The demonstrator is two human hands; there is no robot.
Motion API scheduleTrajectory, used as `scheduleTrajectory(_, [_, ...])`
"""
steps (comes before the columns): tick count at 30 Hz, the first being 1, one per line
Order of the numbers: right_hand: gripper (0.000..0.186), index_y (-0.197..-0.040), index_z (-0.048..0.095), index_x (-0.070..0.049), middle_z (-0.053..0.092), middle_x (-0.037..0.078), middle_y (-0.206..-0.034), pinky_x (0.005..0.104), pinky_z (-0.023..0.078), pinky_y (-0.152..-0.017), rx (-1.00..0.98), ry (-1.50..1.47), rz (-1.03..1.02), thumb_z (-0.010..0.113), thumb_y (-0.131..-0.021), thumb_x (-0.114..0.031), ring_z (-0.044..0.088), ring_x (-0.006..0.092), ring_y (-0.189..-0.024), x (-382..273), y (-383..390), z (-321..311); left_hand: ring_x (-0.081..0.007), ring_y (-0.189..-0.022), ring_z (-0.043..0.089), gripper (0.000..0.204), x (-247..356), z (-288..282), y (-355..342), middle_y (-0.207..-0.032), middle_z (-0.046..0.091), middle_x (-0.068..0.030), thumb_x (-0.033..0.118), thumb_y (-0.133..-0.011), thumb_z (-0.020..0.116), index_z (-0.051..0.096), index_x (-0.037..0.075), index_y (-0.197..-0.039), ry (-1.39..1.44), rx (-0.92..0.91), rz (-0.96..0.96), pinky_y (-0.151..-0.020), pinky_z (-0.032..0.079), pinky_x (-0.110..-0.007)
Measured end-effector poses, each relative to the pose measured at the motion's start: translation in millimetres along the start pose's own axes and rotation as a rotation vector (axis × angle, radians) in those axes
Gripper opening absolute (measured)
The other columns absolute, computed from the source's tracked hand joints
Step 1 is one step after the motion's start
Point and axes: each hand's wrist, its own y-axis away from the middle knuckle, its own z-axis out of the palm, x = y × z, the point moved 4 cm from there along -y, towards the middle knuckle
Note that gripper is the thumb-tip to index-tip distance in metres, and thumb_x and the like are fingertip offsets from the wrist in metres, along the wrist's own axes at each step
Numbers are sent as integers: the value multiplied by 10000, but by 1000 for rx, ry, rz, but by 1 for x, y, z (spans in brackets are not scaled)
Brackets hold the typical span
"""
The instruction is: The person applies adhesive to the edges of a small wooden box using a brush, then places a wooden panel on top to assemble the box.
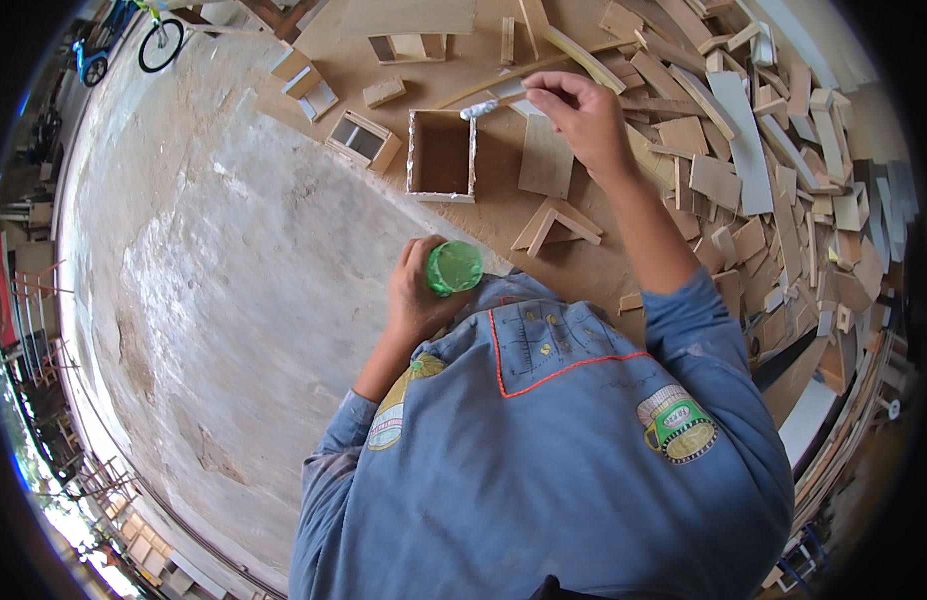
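Note:
My left hand (411,298) is wrapped round a green translucent plastic cup (455,268), close to my body. Farther forward, my right hand (588,118) pinches a thin stick (509,99) between thumb and fingers. A lump of white paste (478,109) coats the stick's far end. That end is at the upper right corner of an open wooden box (441,197); whether it touches the rim I cannot tell. White paste lines the box's rim. A flat wooden panel (546,158) lies just right of the box, below my right hand.
Left of the box lies a small wooden frame (361,138). An angled wooden piece (557,224) is nearer me. Wood offcuts (713,180) are heaped on the right. Worn grey concrete (243,290) spreads leftward, with a bicycle wheel (161,46) at the far left.

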Motion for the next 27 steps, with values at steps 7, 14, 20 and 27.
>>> scheduleTrajectory(7, [160,-1015,744,-31,724,18,-843,235,507,-684,-36,29,-52,708,-875,-99,606,56,-737,26,-37,42,-346,-968,635,602,-34,-34,25,-1042,630,-159,151,-590,828,577,14,-1120,-57,181,-198,-848,506,-419])
scheduleTrajectory(14, [145,-1002,745,-54,736,29,-848,248,489,-641,-76,166,-83,713,-869,-103,618,72,-710,28,-43,57,-324,-978,644,623,-50,-46,37,-1037,637,-153,163,-596,833,574,7,-1141,-32,243,-289,-861,509,-396])
scheduleTrajectory(20, [129,-966,739,-56,715,53,-841,260,492,-648,-15,256,-266,723,-841,-80,634,127,-701,20,-39,53,-323,-975,646,621,-52,-49,33,-1034,639,-156,163,-601,831,572,8,-1144,-46,244,-310,-855,510,-395])
scheduleTrajectory(27, [160,-954,739,-63,707,55,-874,257,506,-639,-12,273,-377,729,-801,-17,637,133,-694,9,-24,49,-337,-968,644,615,-55,-50,26,-1028,638,-162,183,-610,825,573,10,-1144,-80,230,-276,-855,508,-401])
